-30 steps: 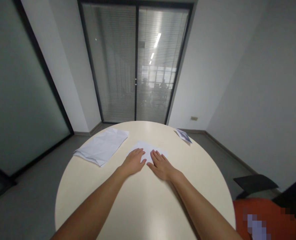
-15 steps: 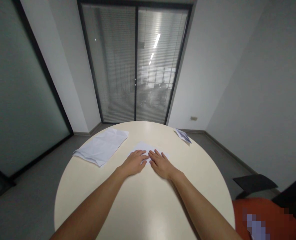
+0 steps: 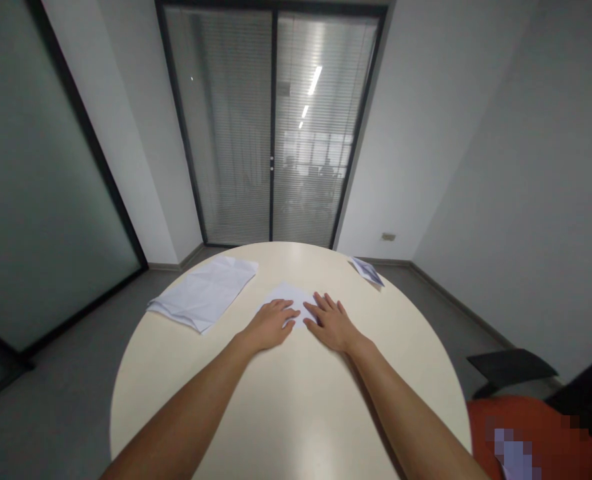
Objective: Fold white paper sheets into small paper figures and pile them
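Note:
A small white sheet of paper (image 3: 287, 292) lies flat on the round cream table (image 3: 281, 407), partly covered by both hands. My left hand (image 3: 272, 323) rests on its left part, palm down with fingers stretched out. On the paper's right side lies my right hand (image 3: 332, 323), flat with fingers spread. A gap between the two sets of fingertips shows some of the paper. Whether the paper is folded underneath the hands I cannot tell.
Creased white paper sheets (image 3: 206, 293) lie at the table's left edge. A folded paper piece (image 3: 367, 272) sits at the far right edge. An orange chair (image 3: 481, 427) with a black armrest (image 3: 511, 365) stands at the right. Behind the table is a glass door with blinds (image 3: 236, 133).
My right hand has slid to the right across the paper and its fingers have spread, baring more of the sheet. My left hand has stayed in place.

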`<state>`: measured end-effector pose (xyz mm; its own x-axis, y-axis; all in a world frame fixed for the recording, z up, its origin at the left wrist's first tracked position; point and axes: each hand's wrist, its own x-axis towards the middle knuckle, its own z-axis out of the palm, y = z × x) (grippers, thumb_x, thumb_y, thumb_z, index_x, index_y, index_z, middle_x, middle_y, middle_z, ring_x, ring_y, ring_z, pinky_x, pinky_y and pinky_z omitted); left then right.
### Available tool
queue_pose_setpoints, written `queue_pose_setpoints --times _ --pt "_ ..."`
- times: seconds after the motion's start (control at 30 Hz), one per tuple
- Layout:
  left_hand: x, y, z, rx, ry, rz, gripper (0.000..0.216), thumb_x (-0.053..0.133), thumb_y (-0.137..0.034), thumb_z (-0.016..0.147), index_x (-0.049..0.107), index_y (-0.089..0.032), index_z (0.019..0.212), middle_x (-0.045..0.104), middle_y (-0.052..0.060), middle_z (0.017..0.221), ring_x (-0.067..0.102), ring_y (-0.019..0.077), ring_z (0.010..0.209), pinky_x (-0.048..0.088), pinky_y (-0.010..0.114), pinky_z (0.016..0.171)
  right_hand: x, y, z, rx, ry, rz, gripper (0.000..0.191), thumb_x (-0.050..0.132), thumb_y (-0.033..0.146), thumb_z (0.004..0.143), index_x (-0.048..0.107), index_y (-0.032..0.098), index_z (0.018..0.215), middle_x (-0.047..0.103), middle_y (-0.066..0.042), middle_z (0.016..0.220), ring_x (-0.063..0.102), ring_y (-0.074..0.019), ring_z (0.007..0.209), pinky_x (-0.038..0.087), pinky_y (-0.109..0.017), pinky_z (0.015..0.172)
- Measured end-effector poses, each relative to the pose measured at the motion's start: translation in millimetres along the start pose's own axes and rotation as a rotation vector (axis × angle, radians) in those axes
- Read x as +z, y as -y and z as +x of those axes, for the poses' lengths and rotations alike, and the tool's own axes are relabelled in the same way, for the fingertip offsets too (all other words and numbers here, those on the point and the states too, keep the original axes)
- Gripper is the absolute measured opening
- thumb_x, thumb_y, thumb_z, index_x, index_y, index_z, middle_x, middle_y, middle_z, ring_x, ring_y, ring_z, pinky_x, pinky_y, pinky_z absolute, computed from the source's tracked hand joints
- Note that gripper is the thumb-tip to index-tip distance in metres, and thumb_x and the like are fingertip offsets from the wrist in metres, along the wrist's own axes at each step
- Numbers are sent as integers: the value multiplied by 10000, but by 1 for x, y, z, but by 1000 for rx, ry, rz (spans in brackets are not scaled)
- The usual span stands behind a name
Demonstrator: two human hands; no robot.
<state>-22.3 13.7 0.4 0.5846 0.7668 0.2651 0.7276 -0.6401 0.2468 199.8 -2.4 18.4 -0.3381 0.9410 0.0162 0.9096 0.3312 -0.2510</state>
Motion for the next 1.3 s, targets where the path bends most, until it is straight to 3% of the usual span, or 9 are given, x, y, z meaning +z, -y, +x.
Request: queue_pose_setpoints --times 0.23,0.43,0.67,0.83,1.07,1.17,1.3 --pt "1 -3 3 -30 -13 54 390 448 -326 996 623 -258 1338 558 73 1453 493 250 1328 379 431 1130 -2 2 -2 -94 37 -29 611 295 512 1018 362 229 1555 183 -58 1664 66 -337 1536 86 -609 1203" --pt "1 -5 4 -188 -71 154 387 443 -326 999 637 -231 1320 581 102 1419 512 270 1297 422 432 1082 -4 9 -5 -49 72 -17 675 261 504 1023 280 121 1578 215 -121 1649 99 -331 1534 98 -588 1211" --pt "4 1 4 -246 -89 116 375 450 -319 995 642 -239 1307 573 118 1419 500 292 1302 418 470 1073 -7 26 -11 -234 212 101 710 278 592 1006 195 219 1605 155 -57 1661 68 -305 1540 65 -575 1224" --pt "4 2 4 -240 -85 121 383 448 -324 997 629 -245 1325 566 112 1430 497 286 1305 414 461 1075 -10 15 -10 -139 194 77 749 284 659 985 251 224 1594 182 -70 1658 98 -324 1535 93 -555 1221" --pt "4 3 3 -239 -67 137 390 449 -331 997 626 -248 1334 554 113 1445 494 282 1310 418 460 1070 -16 -12 -7 95 85 19 663 303 567 1010 343 201 1560 253 -94 1643 150 -344 1524 172 -581 1189" --pt "3 2 3 -240 -69 133 394 451 -331 994 628 -247 1336 560 114 1438 496 285 1306 421 467 1070 -15 -10 -8 64 39 -2 637 335 555 1004 417 194 1523 280 -100 1635 145 -360 1521 187 -583 1183" --pt "2 2 4 -239 -64 117 397 438 -301 996 622 -266 1346 562 103 1437 492 285 1309 419 476 1072 -11 3 -8 -86 52 27 659 342 615 990 435 231 1518 233 -101 1650 103 -356 1530 168 -575 1192"
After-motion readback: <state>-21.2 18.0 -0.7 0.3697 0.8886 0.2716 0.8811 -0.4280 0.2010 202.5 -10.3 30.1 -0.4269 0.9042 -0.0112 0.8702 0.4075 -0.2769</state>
